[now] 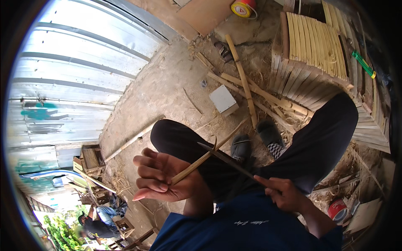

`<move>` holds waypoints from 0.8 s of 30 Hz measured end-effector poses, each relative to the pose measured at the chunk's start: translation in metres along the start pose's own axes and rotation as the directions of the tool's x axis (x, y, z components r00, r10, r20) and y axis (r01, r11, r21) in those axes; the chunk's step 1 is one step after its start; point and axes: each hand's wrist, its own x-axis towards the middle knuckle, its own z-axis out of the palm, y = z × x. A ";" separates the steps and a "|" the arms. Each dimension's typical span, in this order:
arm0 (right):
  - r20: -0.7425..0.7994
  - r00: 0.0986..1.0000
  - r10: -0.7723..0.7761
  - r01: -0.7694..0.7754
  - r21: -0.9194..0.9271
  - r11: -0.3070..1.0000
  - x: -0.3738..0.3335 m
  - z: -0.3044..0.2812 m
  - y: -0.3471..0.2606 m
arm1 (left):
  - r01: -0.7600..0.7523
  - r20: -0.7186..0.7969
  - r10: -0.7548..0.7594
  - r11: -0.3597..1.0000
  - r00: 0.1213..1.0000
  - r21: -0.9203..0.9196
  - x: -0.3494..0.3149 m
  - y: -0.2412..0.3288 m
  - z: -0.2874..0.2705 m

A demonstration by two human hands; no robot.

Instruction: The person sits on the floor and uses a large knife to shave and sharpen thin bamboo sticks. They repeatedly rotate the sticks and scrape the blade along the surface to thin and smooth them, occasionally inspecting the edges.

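Lying beyond knife point(233, 163), strip point(193, 167) — white box point(222, 98) | poles point(242, 79) | slat stack point(314, 39)

White lettering point(252, 222) on blue shirt point(201, 232); triangle mark point(240, 9) on yellow lid point(248, 14).

A bamboo strip point(192, 166) sits gripped in an upturned left hand point(161, 175) as the right hand point(284, 193) holds a knife point(232, 163) across it, a curled shaving point(215, 140) near the blade; yellowish slats point(314, 48) stand stacked at far right.
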 end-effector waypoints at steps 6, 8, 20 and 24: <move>0.085 0.986 0.145 -0.151 0.070 0.986 -0.012 0.002 0.016 | -0.039 0.003 0.039 0.999 0.999 0.030 -0.004 0.006 0.003; 0.093 0.973 0.210 -0.224 0.170 0.960 -0.020 0.000 0.020 | -0.017 -0.037 0.018 1.000 0.999 0.026 -0.005 0.006 0.004; -0.082 0.982 0.170 -0.182 -0.174 0.968 -0.044 0.020 0.024 | -0.029 0.016 0.029 1.000 0.999 0.001 -0.004 0.003 0.002; 0.003 0.966 0.260 -0.259 -0.087 0.962 -0.044 0.016 0.027 | -0.071 -0.017 0.072 0.997 0.997 0.025 -0.008 0.005 0.006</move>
